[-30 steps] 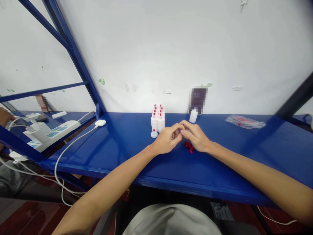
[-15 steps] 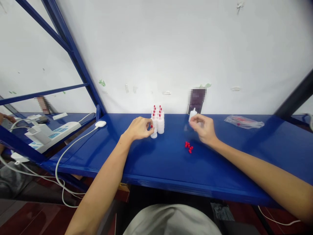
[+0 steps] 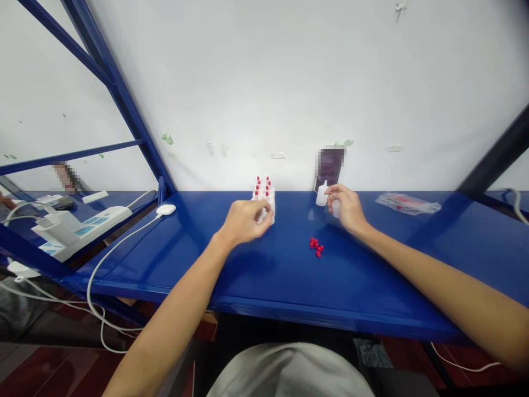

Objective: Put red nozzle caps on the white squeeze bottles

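Several white squeeze bottles (image 3: 271, 204) with red caps stand in two rows, partly behind my left hand (image 3: 249, 220). Its thumb and forefinger curl together at the front of the group, and what is between them is hidden. My right hand (image 3: 347, 208) has its fingers bent round a white bottle (image 3: 336, 209), mostly covered by the hand. Just left of its fingertips is another white bottle (image 3: 322, 196), upright with a bare pointed nozzle. Loose red caps (image 3: 317, 246) lie in a small cluster nearer me, between the two hands.
A phone (image 3: 329, 168) leans on the wall behind the uncapped bottle. A clear plastic bag (image 3: 407, 203) lies to the right. On the left are a white cable plug (image 3: 166, 209), a power strip (image 3: 93, 226) and a blue frame post (image 3: 124, 105). The blue table's front edge (image 3: 314, 317) runs below.
My left hand has shifted right across the front of the bottles, and the red cap at its fingertips is out of sight. My right hand has drawn slightly back from the uncapped bottle.
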`<state>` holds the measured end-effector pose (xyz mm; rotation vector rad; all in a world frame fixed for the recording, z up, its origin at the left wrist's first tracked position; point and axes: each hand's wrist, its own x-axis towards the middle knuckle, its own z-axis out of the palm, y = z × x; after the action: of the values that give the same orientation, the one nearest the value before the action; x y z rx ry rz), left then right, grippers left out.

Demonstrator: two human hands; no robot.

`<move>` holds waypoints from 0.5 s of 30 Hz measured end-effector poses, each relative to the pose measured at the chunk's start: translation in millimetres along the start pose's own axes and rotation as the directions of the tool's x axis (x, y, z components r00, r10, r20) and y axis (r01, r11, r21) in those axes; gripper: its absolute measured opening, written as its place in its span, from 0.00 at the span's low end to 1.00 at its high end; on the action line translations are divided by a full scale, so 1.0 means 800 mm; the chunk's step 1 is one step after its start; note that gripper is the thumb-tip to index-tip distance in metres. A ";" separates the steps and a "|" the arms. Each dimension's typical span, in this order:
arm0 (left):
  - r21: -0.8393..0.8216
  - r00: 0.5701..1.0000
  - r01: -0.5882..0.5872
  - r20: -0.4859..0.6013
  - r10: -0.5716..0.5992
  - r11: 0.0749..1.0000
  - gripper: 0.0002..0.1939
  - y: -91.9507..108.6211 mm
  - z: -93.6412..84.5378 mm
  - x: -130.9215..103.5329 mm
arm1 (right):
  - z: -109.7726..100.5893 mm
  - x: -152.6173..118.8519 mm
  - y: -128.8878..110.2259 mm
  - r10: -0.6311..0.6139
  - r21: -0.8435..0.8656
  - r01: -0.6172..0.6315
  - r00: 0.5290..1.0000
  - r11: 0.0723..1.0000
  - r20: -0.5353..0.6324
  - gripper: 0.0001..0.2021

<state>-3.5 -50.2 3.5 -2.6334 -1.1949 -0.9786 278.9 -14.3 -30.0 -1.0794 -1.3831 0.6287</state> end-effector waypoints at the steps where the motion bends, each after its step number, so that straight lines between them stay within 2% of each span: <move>1: -0.044 0.997 -0.064 0.045 0.066 0.997 0.12 0.012 0.010 0.001 | 0.000 0.000 0.000 0.013 -0.012 -0.012 1.000 1.000 0.017 0.07; 4: -0.162 0.935 -0.219 0.249 0.254 0.962 0.14 0.044 0.045 0.009 | 0.006 -0.004 0.000 0.019 -0.031 -0.016 0.996 0.999 0.088 0.09; 7: -0.130 0.883 -0.257 0.371 0.287 0.958 0.20 0.057 0.069 0.017 | 0.014 -0.009 -0.001 0.009 -0.036 -0.003 0.987 0.999 0.160 0.11; 10: -0.096 0.867 -0.254 0.419 0.271 0.962 0.18 0.056 0.076 0.019 | 0.019 -0.014 -0.005 -0.006 -0.057 0.018 0.979 0.998 0.202 0.12; 15: -0.123 0.875 -0.241 0.401 0.270 0.963 0.14 0.051 0.074 0.016 | 0.020 -0.026 -0.014 -0.108 -0.045 0.128 0.944 0.991 0.312 0.11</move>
<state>62.2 -50.5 -28.7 -3.0534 -0.8407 -0.4314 258.0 -33.7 -32.0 -0.9679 -1.7370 0.6893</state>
